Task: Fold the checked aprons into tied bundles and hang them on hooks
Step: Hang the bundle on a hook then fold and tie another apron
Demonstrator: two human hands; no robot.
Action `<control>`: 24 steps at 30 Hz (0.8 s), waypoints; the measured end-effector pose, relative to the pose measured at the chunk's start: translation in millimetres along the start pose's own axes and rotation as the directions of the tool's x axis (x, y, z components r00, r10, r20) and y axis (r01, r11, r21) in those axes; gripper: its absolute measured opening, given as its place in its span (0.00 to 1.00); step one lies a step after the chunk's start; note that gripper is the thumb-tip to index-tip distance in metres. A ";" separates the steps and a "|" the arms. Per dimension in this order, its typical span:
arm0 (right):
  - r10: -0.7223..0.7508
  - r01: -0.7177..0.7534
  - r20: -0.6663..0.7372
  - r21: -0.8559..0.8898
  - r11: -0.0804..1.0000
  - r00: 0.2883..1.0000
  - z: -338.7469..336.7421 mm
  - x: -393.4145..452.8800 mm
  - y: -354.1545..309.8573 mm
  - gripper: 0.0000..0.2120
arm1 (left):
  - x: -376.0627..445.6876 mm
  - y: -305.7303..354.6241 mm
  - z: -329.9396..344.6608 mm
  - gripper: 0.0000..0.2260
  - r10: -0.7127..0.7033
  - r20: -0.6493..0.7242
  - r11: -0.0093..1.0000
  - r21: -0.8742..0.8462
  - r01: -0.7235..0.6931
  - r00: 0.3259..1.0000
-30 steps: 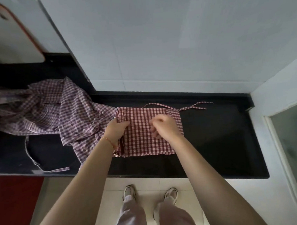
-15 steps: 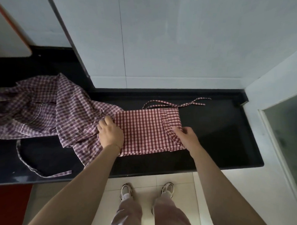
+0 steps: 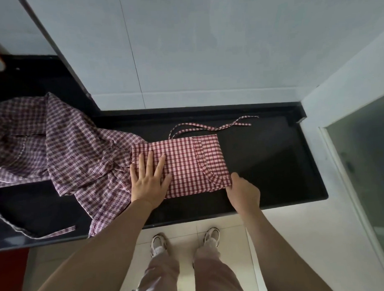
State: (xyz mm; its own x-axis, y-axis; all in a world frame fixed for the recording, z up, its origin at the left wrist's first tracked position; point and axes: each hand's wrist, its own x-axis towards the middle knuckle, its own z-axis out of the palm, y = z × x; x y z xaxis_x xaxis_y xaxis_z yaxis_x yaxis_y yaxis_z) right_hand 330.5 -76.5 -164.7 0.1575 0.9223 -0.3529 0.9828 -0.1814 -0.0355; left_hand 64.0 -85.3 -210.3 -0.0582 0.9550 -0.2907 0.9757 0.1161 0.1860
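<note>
My left hand (image 3: 149, 181) lies flat and wide on the folded apron (image 3: 187, 165) on the surface (image 3: 263, 160). My right hand (image 3: 242, 190) pinches its near right corner. Strings (image 3: 210, 128) untied. The pile of aprons (image 3: 62, 147) at the left waits. Nothing is hung yet.

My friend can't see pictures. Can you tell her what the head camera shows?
A person's left hand presses flat on a folded red checked apron on a black counter, while the right hand pinches its near right corner. More checked aprons lie heaped to the left.
</note>
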 end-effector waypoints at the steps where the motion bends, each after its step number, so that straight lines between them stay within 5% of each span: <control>1: -0.006 0.005 0.054 0.010 1.000 0.999 -0.7 1.3 1.8 0.08 | -0.3 -0.6 0.8 0.32 0.006 0.004 1.000 0.005 -0.006 1.000; 5: 0.013 -0.001 0.414 -0.029 1.000 0.910 -37.1 20.2 2.4 0.08 | -1.2 0.7 1.6 0.36 -0.013 0.022 0.999 0.035 0.012 1.000; 7: 0.046 -0.029 0.292 -0.061 0.998 0.955 -56.9 27.3 -4.3 0.12 | -2.2 3.9 -0.1 0.39 -0.020 0.034 0.998 0.056 0.018 0.999; 9: -0.001 0.007 -0.060 0.111 0.994 0.998 -62.3 27.0 -21.9 0.18 | -2.4 6.8 -1.4 0.40 -0.024 0.033 0.998 0.066 0.021 0.999; 12: -0.153 0.283 -0.406 0.284 0.916 0.901 -40.6 27.8 -63.3 0.29 | -2.9 7.0 -1.1 0.41 -0.027 0.023 0.997 0.073 0.026 0.999; 17: -0.487 0.501 -0.200 0.021 0.865 0.850 21.7 44.3 -76.6 0.30 | -2.5 7.3 1.8 0.42 -0.030 0.003 0.996 0.083 0.029 1.000; 24: -0.460 0.473 -0.228 0.002 0.881 0.858 44.9 53.2 -55.5 0.31 | -1.9 7.2 2.0 0.42 -0.035 0.023 0.996 0.087 0.033 0.999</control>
State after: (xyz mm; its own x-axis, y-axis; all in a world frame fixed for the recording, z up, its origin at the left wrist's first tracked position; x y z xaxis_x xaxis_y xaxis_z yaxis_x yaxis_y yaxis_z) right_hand 279.9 -32.6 -223.5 -0.2950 0.9527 -0.0735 0.9402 0.2757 -0.2003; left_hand 71.5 -86.8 -210.3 -0.0874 0.9438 -0.3188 0.9880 0.1231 0.0936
